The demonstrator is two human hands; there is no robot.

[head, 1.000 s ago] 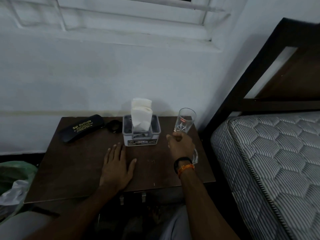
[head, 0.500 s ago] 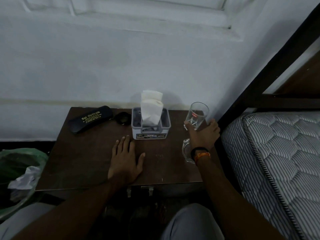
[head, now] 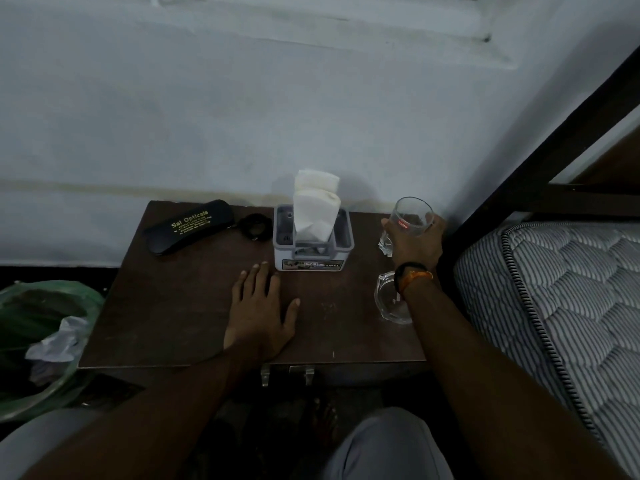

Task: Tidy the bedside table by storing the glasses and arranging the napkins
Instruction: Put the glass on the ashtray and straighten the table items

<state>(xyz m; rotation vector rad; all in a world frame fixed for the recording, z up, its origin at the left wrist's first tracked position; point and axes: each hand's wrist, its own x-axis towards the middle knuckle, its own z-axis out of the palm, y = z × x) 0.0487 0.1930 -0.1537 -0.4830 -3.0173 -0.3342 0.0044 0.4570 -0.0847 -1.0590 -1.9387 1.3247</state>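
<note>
Lying at the back left of the bedside table (head: 166,306) is a black glasses case (head: 188,226), beside a grey holder (head: 313,244) with white napkins (head: 316,206). The left hand (head: 259,313) rests flat, fingers straight. The right hand (head: 414,244) grips a drinking glass (head: 410,216) above a glass ashtray (head: 393,299).

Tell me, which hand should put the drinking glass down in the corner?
The right hand. Its fingers are wrapped round the drinking glass, near the table's back right corner. The left hand lies flat on the table, farther from that corner.
</note>
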